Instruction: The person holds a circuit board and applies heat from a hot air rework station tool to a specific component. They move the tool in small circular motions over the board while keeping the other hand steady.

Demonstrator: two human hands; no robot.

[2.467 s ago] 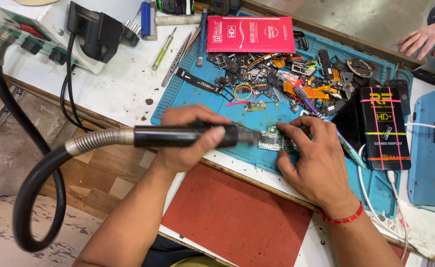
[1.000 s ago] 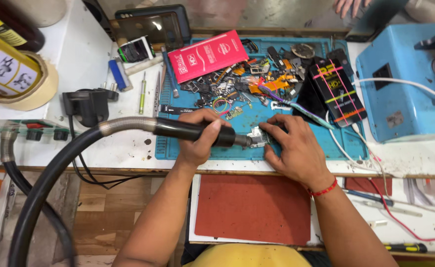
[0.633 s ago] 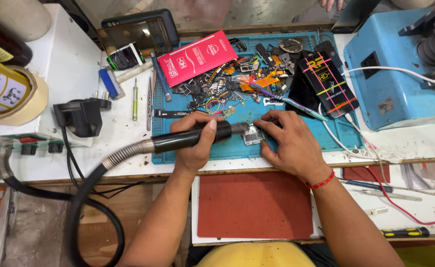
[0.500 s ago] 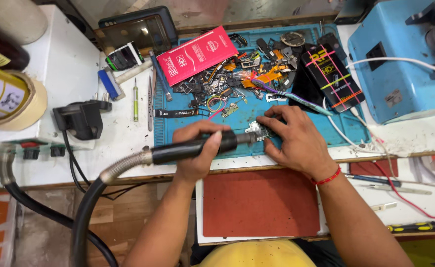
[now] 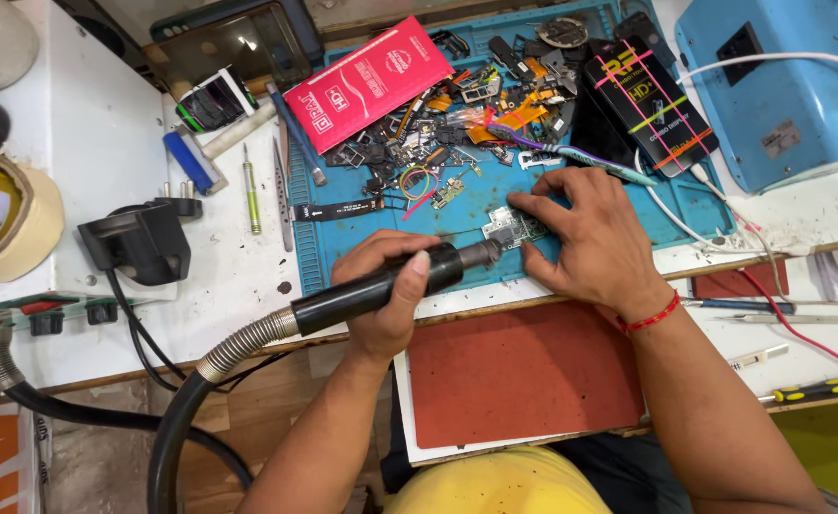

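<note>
My left hand [image 5: 388, 290] grips a black hot-air wand [image 5: 371, 286] with a metal nozzle and a ribbed hose [image 5: 238, 347] trailing down to the left. Its nozzle tip points at a small circuit board [image 5: 511, 227] lying on the blue work mat [image 5: 457, 224]. My right hand [image 5: 595, 238] rests on the mat, fingers spread, with fingertips pressing the board's right and upper edges. A red thread bracelet sits on that wrist.
Several loose phone parts [image 5: 457, 133] litter the mat's far half. A red packet [image 5: 367, 81], a black boxed display [image 5: 652, 100], a blue machine [image 5: 781, 81], a black plug adapter [image 5: 138, 243], tweezers [image 5: 283, 195], a tape roll [image 5: 9, 219] and a red pad [image 5: 524, 371] surround it.
The view has shifted and straightened over the bench. The wand's nozzle stays at the circuit board, my right hand keeps pinning it, and the hose has swung lower left.
</note>
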